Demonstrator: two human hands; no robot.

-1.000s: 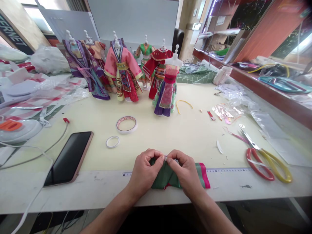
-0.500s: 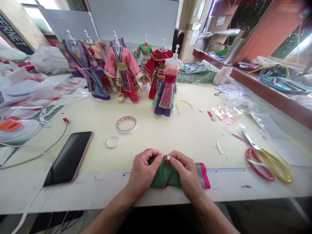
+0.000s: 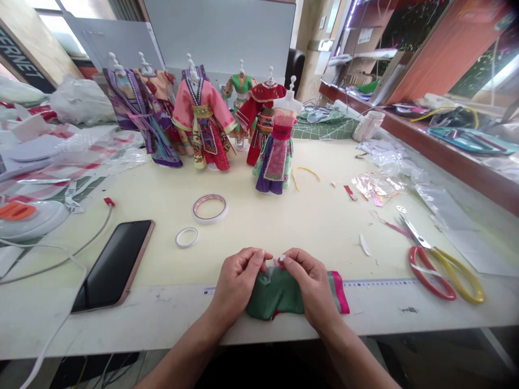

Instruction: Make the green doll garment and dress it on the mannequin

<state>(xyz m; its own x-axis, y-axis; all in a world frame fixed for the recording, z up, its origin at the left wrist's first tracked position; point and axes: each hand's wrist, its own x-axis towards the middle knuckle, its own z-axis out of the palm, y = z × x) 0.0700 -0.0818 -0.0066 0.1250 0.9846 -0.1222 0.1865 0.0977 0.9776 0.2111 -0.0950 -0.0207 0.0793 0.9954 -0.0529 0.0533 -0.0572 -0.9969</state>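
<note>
Right hand (image 3: pixel 313 278) pinches white scrap (image 3: pixel 283 258); left hand (image 3: pixel 238 275) curled by green cloth (image 3: pixel 279 294), hold unclear; far jar (image 3: pixel 368 126), contents indistinct.

I see a single head-worn camera looking out from above the near edge of the long cream tabletop (image 3: pixel 251 229). It faces forward and down, close over the bare left hand (image 3: pixel 238 278) and bare right hand (image 3: pixel 311 281). Its wide sweep takes in the flat black smartphone (image 3: pixel 113 265) at left, the red-and-yellow-handled metal scissors (image 3: pixel 424 243) at right, and the large grey panel (image 3: pixel 221 35) far back.
</note>
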